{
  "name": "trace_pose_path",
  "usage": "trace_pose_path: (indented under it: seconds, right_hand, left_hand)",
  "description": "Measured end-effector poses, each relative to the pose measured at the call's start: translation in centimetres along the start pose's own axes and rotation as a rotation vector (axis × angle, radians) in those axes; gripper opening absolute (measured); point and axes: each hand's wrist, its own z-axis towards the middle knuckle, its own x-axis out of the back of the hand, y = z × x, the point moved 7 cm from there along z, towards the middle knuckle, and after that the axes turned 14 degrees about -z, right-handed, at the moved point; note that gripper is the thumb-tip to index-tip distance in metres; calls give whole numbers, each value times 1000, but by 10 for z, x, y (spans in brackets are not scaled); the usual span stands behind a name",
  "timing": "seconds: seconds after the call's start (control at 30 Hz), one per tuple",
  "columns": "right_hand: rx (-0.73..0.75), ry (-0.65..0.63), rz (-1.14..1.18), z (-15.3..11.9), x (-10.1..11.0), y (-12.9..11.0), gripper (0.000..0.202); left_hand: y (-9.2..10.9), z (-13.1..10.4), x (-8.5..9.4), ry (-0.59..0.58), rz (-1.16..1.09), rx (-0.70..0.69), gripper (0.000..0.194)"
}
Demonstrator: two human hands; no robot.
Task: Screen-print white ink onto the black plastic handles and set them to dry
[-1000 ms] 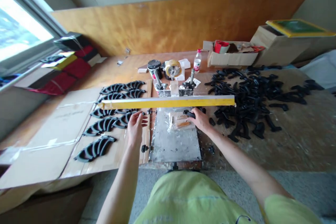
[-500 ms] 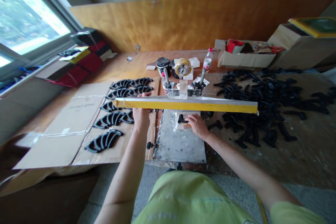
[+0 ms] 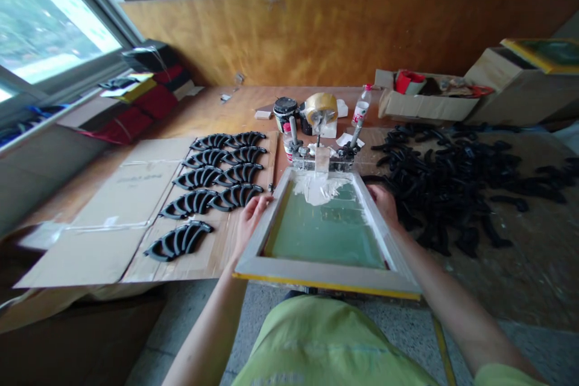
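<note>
A screen-printing frame with a green mesh lies lowered in front of me, its far end at the metal hinge clamp. My left hand is at the frame's left edge with fingers curled together; whether it grips the frame I cannot tell. At the right edge is my right hand, its fingertips partly hidden by the frame and beside the black curved parts. White material covers the far part of the mesh. The base plate and the black part on it are hidden under the frame.
Rows of black curved parts lie on cardboard at left. A loose heap of them spreads at right. Behind the clamp stand a dark tub, a tape roll and a bottle. An open carton sits at the back right.
The frame has swung down from a raised, edge-on position to lying low. My left hand has dropped to its left side. My right hand has moved from the black part on the plate to the right edge.
</note>
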Motion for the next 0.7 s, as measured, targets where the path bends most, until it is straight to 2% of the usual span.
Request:
trace_pose_path:
  seconds: [0.07,0.17,0.23,0.33,0.4,0.5,0.63,0.7]
  right_hand:
    - [21,96,-7,22,15,-8,33]
    - [225,156,-70,52,16,-59,48]
    - [333,65,-151,68,-1,-93,49]
    - [361,-171,-282,78,-34,-116,26]
    - [356,-274,-356,70,-49,-118,15]
    - [417,-296,-404,40,-51,-119,11]
    - [699,-322,-277,-11,-34,-129,20]
    - [817,-356,-201,-21,-26,-133,19]
  left_hand:
    - [-33,-10,9,-41,32,110,42]
    - [-83,-16,17,-85,14,243,59]
    - [-107,-14,20,-87,37,262,64]
    - [-125,-8,24,-85,81,245,62]
    - [-131,-6,26,-89,109,246,61]
    - [-136,-6,29,-95,153,252,61]
    - [-137,-8,30,-88,173,231,58]
    - [-136,-8,30,-80,173,227,59]
